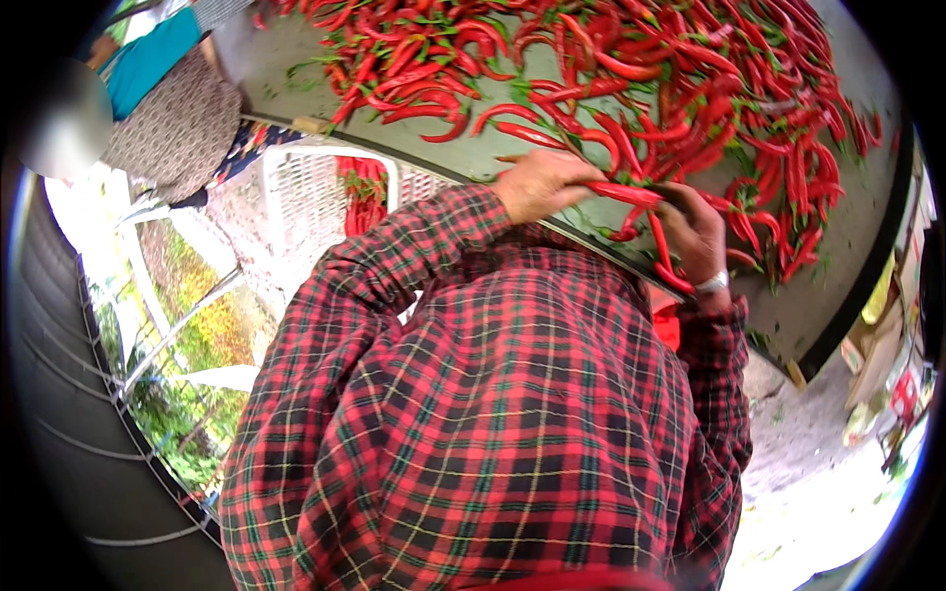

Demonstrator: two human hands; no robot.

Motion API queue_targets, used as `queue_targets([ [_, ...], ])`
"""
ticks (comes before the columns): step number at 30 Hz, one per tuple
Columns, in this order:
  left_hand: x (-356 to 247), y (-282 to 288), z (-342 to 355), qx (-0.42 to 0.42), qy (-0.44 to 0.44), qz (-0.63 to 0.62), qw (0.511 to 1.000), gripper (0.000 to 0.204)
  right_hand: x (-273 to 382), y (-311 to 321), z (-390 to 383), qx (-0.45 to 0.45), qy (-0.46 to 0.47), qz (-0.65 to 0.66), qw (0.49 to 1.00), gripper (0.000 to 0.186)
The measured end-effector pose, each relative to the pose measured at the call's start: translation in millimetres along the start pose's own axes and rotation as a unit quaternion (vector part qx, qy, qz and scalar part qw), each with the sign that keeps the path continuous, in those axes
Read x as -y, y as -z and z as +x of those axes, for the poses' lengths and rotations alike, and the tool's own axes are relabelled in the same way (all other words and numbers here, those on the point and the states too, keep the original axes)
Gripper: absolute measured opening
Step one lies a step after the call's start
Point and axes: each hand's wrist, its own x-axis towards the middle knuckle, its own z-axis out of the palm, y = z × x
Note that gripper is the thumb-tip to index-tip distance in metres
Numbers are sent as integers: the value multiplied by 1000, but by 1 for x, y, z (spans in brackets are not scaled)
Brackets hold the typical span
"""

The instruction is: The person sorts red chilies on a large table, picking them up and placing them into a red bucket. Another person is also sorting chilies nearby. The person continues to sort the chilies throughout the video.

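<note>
Fingers closed on red chilli

We see chili peppers heaped across the far table, thickest toward the right. A crate sits below the table's near edge on the left, with another person at far left.

Your left hand pinches a long red chili pepper at the near edge of the grey table. Your right hand, just right of that pepper, grips several more. A heap of chilies covers the table beyond. A white plastic crate sits left of the table.
</note>
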Motion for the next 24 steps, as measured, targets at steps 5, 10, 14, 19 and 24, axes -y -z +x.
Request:
queue_targets([
  [5,-19,-12,0,2,139,-242,960,23,1,3,2,-60,-33,361,930,36],
  [10,-32,-15,1,5,126,-193,973,28,-6,-11,-2,-61,-77,461,882,33],
  [14,-17,9,-9,-94,93,-79,988,32,-3,-10,4,-76,-84,473,873,28],
  [19,73,109,-42,-352,121,281,885,47,-21,24,-9,-139,-77,442,883,25],
  [24,151,156,-46,-300,320,407,801,84,-19,19,-4,-138,-89,427,889,20],
])
